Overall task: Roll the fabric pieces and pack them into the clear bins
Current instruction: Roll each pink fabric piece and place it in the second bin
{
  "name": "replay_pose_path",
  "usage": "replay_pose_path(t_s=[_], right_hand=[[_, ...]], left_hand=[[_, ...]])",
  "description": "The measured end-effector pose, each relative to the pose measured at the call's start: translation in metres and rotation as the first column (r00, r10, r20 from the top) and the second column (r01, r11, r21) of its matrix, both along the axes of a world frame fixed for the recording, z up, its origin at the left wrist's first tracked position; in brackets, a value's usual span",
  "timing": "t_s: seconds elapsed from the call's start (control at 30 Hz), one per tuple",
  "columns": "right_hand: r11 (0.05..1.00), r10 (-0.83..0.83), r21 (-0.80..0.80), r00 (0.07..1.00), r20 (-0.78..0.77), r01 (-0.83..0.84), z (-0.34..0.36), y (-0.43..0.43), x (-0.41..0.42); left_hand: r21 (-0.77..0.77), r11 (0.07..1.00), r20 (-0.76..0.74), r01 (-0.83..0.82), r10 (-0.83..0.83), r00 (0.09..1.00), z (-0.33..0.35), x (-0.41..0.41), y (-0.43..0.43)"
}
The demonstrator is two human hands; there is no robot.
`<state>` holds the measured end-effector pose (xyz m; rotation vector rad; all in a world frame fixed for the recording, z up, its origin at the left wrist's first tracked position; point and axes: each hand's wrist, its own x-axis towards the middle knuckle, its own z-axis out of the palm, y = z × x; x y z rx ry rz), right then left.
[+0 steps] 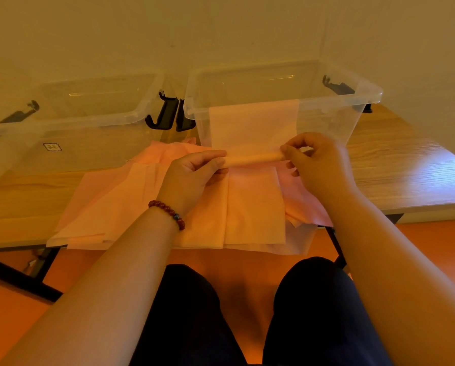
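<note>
From the head camera, both hands are up over the middle of the worktop (411,165), holding one pale pink fabric sheet (254,122) whose near end is wound into a tight roll (252,158). The left hand (194,173) has its fingers and thumb curled round the roll's left end. The right hand (318,165) pinches the right end between thumb and bent fingers. A beaded bracelet (168,211) sits on the left wrist.

The unrolled part of the sheet runs up and away from the roll, flat against the front wall of the right clear bin (369,93). Its far edge lies about level with the rim; it may be hooked over the rim, but that is hard to tell through the clear plastic.

The left clear bin (89,120) stands just beside the right one, their black latches (165,112) nearly touching. Under the hands lies a fabric pile (131,207) of loose pink pieces, spread flat and overhanging the worktop's near edge.
</note>
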<state>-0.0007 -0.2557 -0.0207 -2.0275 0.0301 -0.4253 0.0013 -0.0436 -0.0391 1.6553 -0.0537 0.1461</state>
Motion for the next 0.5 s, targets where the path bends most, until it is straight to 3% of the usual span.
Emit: replay_pose_path(t_s=[0.23, 0.5], right_hand=[[0.993, 0.089, 0.083, 0.995, -0.046, -0.085, -0.006, -0.01, -0.008], [0.971, 0.099, 0.223, 0.994, -0.041, -0.087, -0.011, -0.012, -0.01]], left_hand=[[-0.064, 0.998, -0.028, 0.019, -0.02, 0.999, 0.0, 0.0, 0.001], [-0.016, 0.999, 0.009, 0.036, -0.036, 0.999, -0.001, -0.001, 0.0]])
